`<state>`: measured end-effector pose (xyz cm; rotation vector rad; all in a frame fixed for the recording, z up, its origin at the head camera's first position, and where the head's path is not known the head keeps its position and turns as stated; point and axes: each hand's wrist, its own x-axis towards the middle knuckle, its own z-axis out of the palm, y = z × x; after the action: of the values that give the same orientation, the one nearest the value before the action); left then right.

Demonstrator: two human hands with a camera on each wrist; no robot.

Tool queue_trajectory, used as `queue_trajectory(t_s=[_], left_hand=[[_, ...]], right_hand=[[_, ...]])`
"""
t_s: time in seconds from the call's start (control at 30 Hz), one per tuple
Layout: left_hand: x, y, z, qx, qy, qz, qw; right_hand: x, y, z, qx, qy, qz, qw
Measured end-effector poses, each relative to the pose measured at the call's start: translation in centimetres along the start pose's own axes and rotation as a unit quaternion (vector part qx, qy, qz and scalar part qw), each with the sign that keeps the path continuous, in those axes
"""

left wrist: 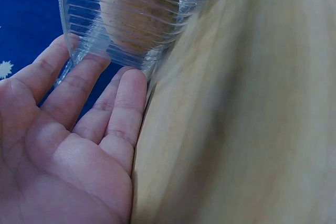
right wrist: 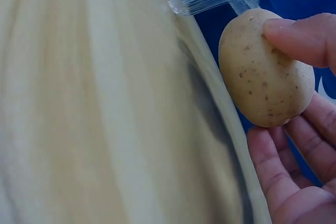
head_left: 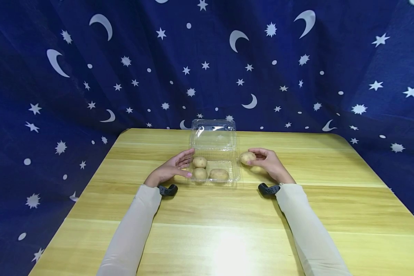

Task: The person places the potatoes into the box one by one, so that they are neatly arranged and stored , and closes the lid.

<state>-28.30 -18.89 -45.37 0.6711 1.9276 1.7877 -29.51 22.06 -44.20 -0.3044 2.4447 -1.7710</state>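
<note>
A clear plastic clamshell box [head_left: 235, 177] stands on the table with its lid [head_left: 214, 135] raised at the back. Two potatoes lie along its left side, a rear potato [head_left: 199, 161] and a front potato [head_left: 199, 173]; a third potato [head_left: 219, 174] is at the front right, and the rear right part of the box holds none. My left hand [head_left: 172, 166] is at the box's left wall, fingers extended and fingertips touching the ribbed plastic [left wrist: 84, 24]. Just right of the box, my right hand [head_left: 267, 161] pinches another potato [right wrist: 265, 69] between thumb and fingers, above the table.
The wooden table [head_left: 207, 214] extends around the box on all sides. Behind it hangs a dark blue curtain [head_left: 220, 76] with moons and stars. A black wrist device [head_left: 168, 190] sits on the left wrist, and a similar device [head_left: 269, 189] on the right.
</note>
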Motion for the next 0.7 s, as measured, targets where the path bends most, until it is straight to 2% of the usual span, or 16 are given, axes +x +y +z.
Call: queue_trajectory(t_s=[0.13,0.43,0.7], left_hand=[[-0.1,0.1,0.1,-0.001,0.0,-0.004,1.0],[0.0,0.2,0.2,0.002,-0.002,-0.006,1.0],[0.0,0.1,0.1,0.002,-0.002,-0.005,1.0]], right_hand=[[-0.1,-0.5,-0.2,-0.008,0.005,-0.005,0.9999],[-0.4,-1.9,-0.3,0.011,0.019,-0.023,0.9995],[-0.4,-2.9,0.1,0.006,0.014,-0.039,0.9991]])
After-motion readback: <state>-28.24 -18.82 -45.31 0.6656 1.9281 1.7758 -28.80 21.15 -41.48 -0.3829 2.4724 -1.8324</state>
